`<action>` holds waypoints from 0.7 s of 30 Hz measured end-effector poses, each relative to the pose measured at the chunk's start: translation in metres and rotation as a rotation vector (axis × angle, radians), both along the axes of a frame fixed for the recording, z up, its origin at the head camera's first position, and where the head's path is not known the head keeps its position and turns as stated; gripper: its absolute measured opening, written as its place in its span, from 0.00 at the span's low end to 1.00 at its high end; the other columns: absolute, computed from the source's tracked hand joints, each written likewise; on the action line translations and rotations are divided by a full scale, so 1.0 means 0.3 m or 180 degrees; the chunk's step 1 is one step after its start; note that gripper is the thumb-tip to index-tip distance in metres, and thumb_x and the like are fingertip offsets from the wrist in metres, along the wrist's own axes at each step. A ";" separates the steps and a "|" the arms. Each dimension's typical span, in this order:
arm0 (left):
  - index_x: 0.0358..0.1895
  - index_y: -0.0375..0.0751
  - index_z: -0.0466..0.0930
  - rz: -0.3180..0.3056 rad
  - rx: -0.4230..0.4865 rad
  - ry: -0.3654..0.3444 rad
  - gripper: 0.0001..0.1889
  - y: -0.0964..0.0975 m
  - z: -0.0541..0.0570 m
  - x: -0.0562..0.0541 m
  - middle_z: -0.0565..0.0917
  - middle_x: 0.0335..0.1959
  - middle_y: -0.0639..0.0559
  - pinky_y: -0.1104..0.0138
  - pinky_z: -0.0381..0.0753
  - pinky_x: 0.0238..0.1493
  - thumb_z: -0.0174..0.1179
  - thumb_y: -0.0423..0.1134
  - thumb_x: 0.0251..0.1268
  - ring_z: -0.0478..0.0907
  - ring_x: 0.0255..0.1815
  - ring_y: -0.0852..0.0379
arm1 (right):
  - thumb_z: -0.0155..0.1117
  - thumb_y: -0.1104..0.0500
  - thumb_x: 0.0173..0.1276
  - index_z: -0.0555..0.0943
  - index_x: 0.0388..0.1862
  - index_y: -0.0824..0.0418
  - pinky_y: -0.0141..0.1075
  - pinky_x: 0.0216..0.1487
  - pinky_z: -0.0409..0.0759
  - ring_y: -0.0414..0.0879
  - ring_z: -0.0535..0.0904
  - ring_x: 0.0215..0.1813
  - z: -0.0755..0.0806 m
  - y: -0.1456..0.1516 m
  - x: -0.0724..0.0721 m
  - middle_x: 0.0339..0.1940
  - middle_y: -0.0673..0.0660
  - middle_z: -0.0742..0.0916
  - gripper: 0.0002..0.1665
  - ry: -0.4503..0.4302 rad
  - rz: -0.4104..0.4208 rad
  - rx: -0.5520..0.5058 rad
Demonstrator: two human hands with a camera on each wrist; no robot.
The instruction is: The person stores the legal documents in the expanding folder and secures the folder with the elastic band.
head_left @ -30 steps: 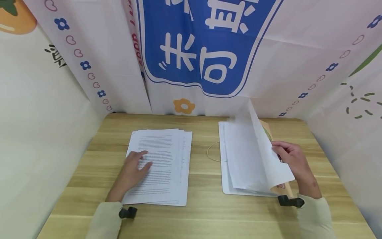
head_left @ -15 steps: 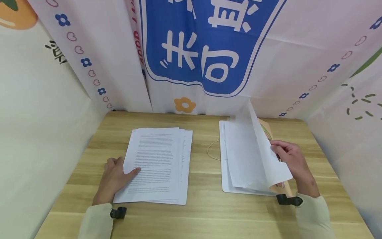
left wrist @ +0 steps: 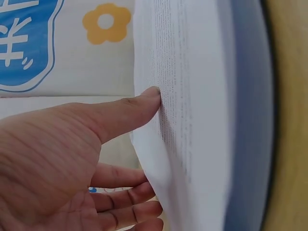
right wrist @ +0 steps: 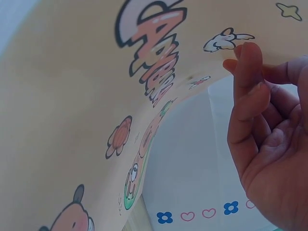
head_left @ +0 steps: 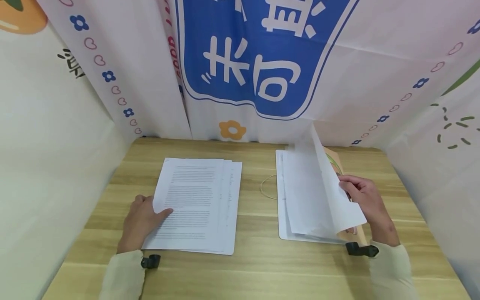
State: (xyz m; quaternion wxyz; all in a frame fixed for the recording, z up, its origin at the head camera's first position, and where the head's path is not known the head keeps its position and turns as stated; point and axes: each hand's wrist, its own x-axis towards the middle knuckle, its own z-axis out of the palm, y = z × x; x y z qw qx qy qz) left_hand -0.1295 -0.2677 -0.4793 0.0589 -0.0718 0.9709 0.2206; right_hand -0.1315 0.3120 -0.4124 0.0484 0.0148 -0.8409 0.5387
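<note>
On the left of the table lies a stack of printed sheets (head_left: 191, 200), its pages slightly fanned at the right side. My left hand (head_left: 140, 221) pinches the stack's left edge, thumb over the text and fingers behind the paper; the left wrist view shows the thumb (left wrist: 130, 113) on the print and the edge bending. To the right is a folder (head_left: 280, 225) with white sheets (head_left: 305, 196) inside. My right hand (head_left: 367, 204) pinches the edge of its raised cover (head_left: 350, 214), white inside. The tan outside with cartoon prints (right wrist: 72, 96) fills much of the right wrist view.
A thin elastic cord (head_left: 262, 187) loops out from the folder's left side. Wood-grain table (head_left: 258, 266) separates the two piles. Printed cloth (head_left: 337, 91) hangs behind the table and along both sides.
My left hand has gone from above the printed sheets to their left edge and taken hold there; the top pages have slid slightly left. My right hand still holds the cover up.
</note>
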 end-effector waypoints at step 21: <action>0.52 0.26 0.73 0.0174 0.0292 0.0156 0.13 -0.053 0.009 -0.029 0.77 0.43 0.33 0.50 0.73 0.39 0.58 0.33 0.73 0.73 0.40 0.39 | 0.55 0.57 0.82 0.80 0.61 0.75 0.35 0.25 0.82 0.43 0.81 0.29 0.010 0.014 0.003 0.38 0.45 0.86 0.22 -0.0068 -0.0046 0.0048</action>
